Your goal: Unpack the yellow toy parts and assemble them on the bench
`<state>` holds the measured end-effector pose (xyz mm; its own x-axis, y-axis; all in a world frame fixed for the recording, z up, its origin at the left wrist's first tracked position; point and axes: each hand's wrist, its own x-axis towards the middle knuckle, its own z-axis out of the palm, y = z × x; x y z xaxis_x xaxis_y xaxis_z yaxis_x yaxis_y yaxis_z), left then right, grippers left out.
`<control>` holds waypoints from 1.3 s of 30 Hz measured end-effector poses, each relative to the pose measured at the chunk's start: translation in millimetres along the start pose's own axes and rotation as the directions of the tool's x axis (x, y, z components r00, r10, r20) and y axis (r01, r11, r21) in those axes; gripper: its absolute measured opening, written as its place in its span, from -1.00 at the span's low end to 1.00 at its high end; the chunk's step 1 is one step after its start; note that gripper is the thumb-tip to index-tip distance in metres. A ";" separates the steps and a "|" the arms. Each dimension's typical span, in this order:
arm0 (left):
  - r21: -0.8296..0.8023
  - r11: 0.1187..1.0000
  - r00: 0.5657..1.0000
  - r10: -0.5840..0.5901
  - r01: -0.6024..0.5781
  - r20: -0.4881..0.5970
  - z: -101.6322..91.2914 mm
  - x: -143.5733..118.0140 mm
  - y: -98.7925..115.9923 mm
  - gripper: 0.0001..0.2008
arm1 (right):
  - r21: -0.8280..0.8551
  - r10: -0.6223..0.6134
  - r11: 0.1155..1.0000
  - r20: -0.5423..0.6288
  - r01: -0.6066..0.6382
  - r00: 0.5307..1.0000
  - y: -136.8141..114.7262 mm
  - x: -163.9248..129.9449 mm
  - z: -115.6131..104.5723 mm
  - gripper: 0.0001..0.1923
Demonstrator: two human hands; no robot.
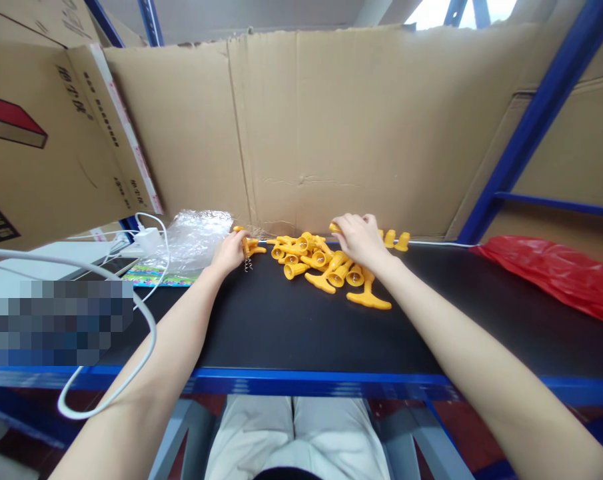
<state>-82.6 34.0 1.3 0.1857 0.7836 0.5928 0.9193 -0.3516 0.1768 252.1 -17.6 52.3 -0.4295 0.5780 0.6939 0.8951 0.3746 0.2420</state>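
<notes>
My left hand (230,252) is closed around the yellow handle of a corkscrew (244,245), whose bare metal spiral points down toward the black tabletop. More yellow pieces lie just beyond those fingers. Over the right end of a pile of yellow corkscrews and bell-shaped caps (306,257), my right hand (360,237) has its fingers curled and pinched. A small yellow part (334,227) shows at its fingertips; its full shape is hidden. One T-handled corkscrew (369,300) lies nearest me, below the right wrist. Several yellow caps (402,241) stand upright to the right of that hand.
Crumpled clear plastic (191,233) lies at the left beside a white charger (149,239) and looping white cable (154,327). A cardboard wall (356,133) closes off the back. Red plastic bag (556,270) sits far right. A blue edge (321,382) borders the front.
</notes>
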 end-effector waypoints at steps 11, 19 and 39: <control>0.108 0.993 0.962 -0.065 0.037 0.267 17.9 -0.8 11.8 -0.57 | -0.010 0.014 1.000 0.011 -0.014 1.000 0.4 0.0 1.3 -0.77; 0.148 0.983 0.955 -0.142 0.106 0.260 12.8 -0.8 17.1 -0.62 | 0.075 0.156 0.985 -0.027 -0.154 0.987 11.1 0.4 4.6 -0.76; 0.147 0.959 0.929 -0.272 0.241 0.252 18.9 -5.3 29.6 -0.39 | 0.321 0.842 0.468 0.121 -0.823 0.526 125.7 -55.5 69.8 -0.79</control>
<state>-49.8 29.1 -11.4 0.0099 0.9523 0.3049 0.9776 -0.0733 0.1972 380.1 47.9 -3.2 0.5133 0.7069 0.4867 0.7341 -0.0680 -0.6756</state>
